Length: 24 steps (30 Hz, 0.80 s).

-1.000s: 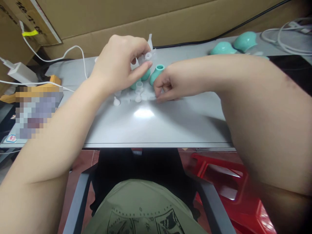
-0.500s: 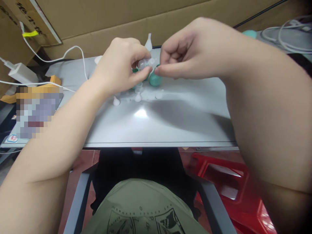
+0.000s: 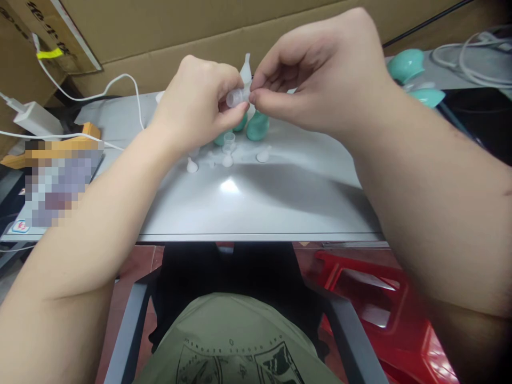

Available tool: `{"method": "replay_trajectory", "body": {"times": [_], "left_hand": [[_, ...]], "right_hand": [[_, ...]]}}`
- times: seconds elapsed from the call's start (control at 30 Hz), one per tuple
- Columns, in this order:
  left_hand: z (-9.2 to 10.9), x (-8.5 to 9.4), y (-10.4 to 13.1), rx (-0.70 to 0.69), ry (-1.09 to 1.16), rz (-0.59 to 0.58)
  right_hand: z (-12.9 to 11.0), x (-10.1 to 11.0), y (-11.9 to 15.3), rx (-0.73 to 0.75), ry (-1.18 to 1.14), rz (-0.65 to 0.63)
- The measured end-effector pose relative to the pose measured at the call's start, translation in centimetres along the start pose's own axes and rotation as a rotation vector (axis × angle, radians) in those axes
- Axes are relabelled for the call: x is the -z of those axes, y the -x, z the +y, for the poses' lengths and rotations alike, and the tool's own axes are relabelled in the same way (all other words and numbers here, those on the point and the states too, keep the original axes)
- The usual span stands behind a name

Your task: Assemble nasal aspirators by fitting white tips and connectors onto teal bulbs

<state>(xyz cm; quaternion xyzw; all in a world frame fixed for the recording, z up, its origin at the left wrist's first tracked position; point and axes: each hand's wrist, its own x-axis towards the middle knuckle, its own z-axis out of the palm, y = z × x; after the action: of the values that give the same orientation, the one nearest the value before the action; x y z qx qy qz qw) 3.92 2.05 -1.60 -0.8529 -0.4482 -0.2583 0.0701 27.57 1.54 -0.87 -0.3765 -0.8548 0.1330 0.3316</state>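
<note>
My left hand (image 3: 212, 101) is closed, thumb and fingers pinching a small clear plastic tube-shaped part (image 3: 236, 97) lying sideways. My right hand (image 3: 308, 74) is also closed, its thumb and fingertips pinched at the part's right end; anything else in that pinch is hidden. Just below the hands stands a green rounded bulb (image 3: 257, 127), with another green piece (image 3: 220, 140) partly behind my left hand. A white pointed nozzle (image 3: 245, 69) rises behind my fingertips. Nearer me lie a clear ring-like cup (image 3: 229, 140) and small white teardrop-shaped tips (image 3: 192, 165).
Green rounded pieces (image 3: 406, 65) and a dark flat object (image 3: 480, 117) lie at the right, near coiled white cables (image 3: 476, 58). At left are a white charger (image 3: 38, 121) and an orange object (image 3: 91, 130). Cardboard (image 3: 168, 42) walls the back; a red stool (image 3: 360, 298) stands below.
My right hand has moved up and slightly left, and its fingertips now meet the clear part's right end. My right forearm has shifted, uncovering green pieces at the right.
</note>
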Motion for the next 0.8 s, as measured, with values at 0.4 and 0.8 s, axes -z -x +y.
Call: {"method": "replay_trajectory", "body": {"times": [0.4,0.8], "left_hand": [[2.1,0.8,-0.1,0.138,-0.248,-0.151],[1.9,0.2,-0.1,0.137,-0.247,-0.134]], "right_hand": [[0.3,0.6,-1.2,-0.086,0.095,-0.070],[0.1,0.6,-1.3,-0.108,0.227,-0.195]]}}
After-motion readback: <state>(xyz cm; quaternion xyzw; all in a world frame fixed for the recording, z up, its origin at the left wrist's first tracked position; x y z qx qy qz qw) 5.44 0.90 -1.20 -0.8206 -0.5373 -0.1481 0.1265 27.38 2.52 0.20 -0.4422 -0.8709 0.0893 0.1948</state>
